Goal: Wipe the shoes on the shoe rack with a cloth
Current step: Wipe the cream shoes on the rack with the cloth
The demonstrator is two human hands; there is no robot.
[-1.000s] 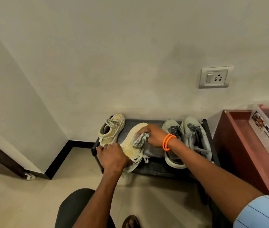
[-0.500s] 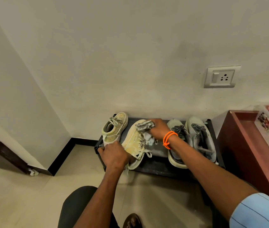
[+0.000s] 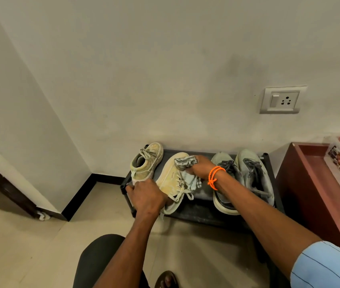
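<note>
Cloth point(image 3: 186, 170): bunched grey-blue rag, pressed on the toe end of the cream shoe; one end trails down over the laces.
Change: a second ago the rag sat at mid-shoe near the laces; it has since travelled up to the toe. Stroke runs heel-to-toe.
Cream shoe point(image 3: 170, 178): tipped on its side on the rack, toe toward the wall, laces loose.
Right hand point(image 3: 201, 168): fingers curled tight round the rag, orange band point(image 3: 214, 176) at the wrist.
Left hand point(image 3: 147, 196): clamped on the heel end of the cream shoe, steadying it; held the same spot through the stroke.
Rack point(image 3: 202, 206): low black shelf against the wall, dusty where bare.
Other shoes: cream mate point(image 3: 147, 161) upright at left; grey pair point(image 3: 241, 177) at right, well clear of the rag.
Progress, judged: one shoe mid-wipe; three more appear unwiped.
Surroundings: wall socket point(image 3: 282, 100) above; reddish cabinet point(image 3: 310, 183) beside the rack.
</note>
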